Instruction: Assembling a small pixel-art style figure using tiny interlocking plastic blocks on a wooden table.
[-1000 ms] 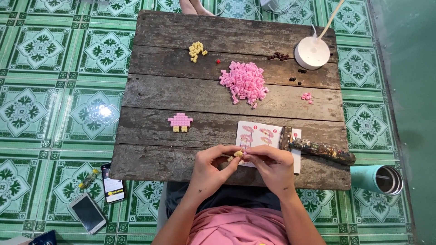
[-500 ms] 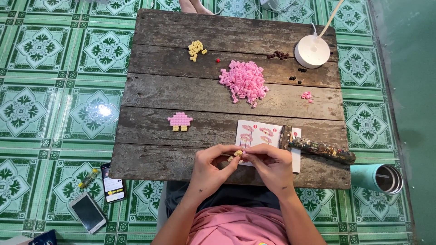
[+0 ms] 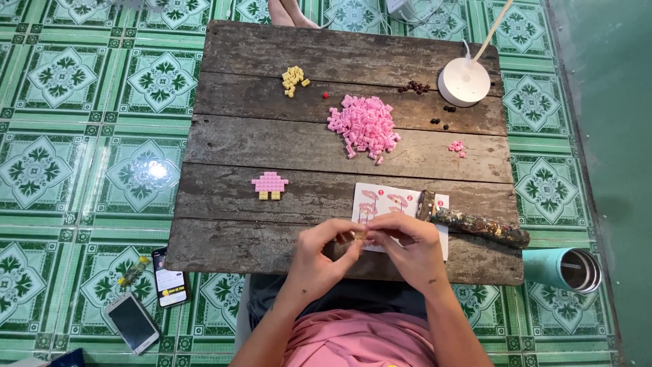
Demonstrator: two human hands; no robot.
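Nothing is shifting since a second ago: my left hand (image 3: 319, 255) and right hand (image 3: 411, 248) are pinching one small yellowish block (image 3: 358, 235) over the tabletop (image 3: 272, 139) edge. Pink mushroom figure (image 3: 270, 184) finished; pink block pile (image 3: 367, 126) waiting.

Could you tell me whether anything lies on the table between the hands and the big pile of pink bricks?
Only the instruction sheet lies flat on the wooden table between the hands, left hand and right hand, and the pink brick pile. The decorated stick sits off to the right, clear of that line.
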